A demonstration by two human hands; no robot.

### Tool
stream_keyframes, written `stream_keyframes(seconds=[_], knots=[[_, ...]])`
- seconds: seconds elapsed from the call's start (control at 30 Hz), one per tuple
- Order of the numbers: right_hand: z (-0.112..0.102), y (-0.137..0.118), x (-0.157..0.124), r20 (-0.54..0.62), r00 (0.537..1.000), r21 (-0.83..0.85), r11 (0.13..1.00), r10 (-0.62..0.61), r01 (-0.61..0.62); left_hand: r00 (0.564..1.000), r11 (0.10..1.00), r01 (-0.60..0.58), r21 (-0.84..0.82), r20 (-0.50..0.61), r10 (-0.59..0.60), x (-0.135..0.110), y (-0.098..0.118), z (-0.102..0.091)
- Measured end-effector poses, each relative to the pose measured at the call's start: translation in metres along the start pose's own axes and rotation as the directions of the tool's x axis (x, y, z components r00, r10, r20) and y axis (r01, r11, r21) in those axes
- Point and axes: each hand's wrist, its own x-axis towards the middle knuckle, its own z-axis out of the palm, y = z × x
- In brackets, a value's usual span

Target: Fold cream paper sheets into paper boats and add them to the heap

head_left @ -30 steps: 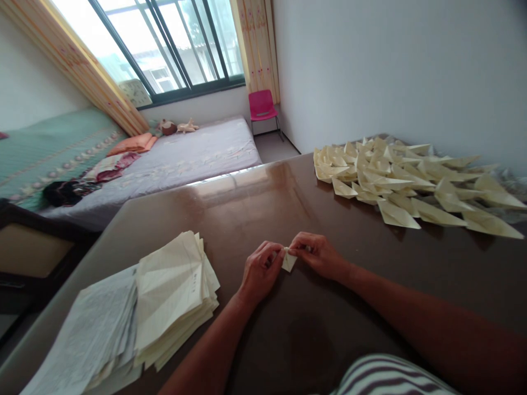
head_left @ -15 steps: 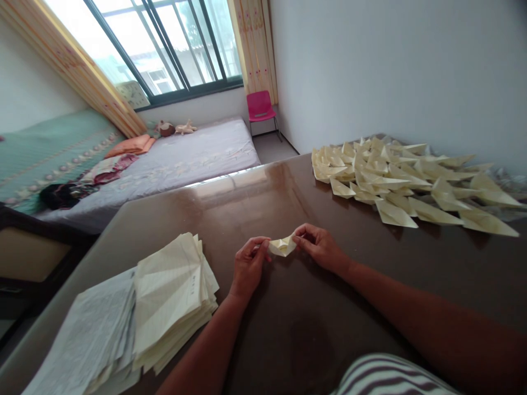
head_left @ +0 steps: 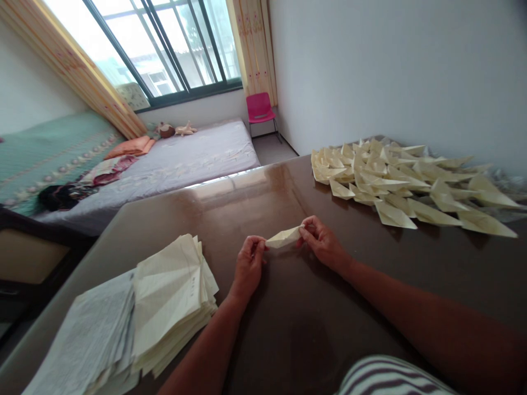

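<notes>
1. Since the earlier frame, the person's right hand (head_left: 323,242) has shifted up and outward, and the slim, cream folded-paper boat (head_left: 284,237) has stretched longer.
2. The boat spans the gap between both hands, over the glossy brown worktop (head_left: 304,312); right hand and left hand (head_left: 248,264) each pinch one pointed end.
3. The stack of cream ruled paper (head_left: 164,307) bears small, illegible dark characters.

Visible: a pink chair (head_left: 259,104) just beside a bed (head_left: 218,145) bearing orange pillows (head_left: 130,146) and soft toys (head_left: 186,129), near a sliding window (head_left: 175,49).
</notes>
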Motion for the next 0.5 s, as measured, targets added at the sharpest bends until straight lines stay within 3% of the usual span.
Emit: stream_keyframes(seconds=[0.17,0.3,0.5], knots=[[0.001,-0.003,-0.006,0.057,0.995,-0.178,0.979,-0.088,0.097,0.986,0.996,-0.069,0.052,0.154,0.060,-0.004,0.004,0.003],[0.006,-0.005,-0.012,0.117,0.985,-0.218,0.965,-0.125,0.148,0.975,0.982,-0.122,0.145,0.200,0.092,-0.005,0.006,0.003],[0.005,-0.004,-0.010,0.167,0.978,-0.098,0.985,-0.127,0.145,0.984,0.997,0.015,0.078,0.177,-0.029,-0.002,0.001,0.000]])
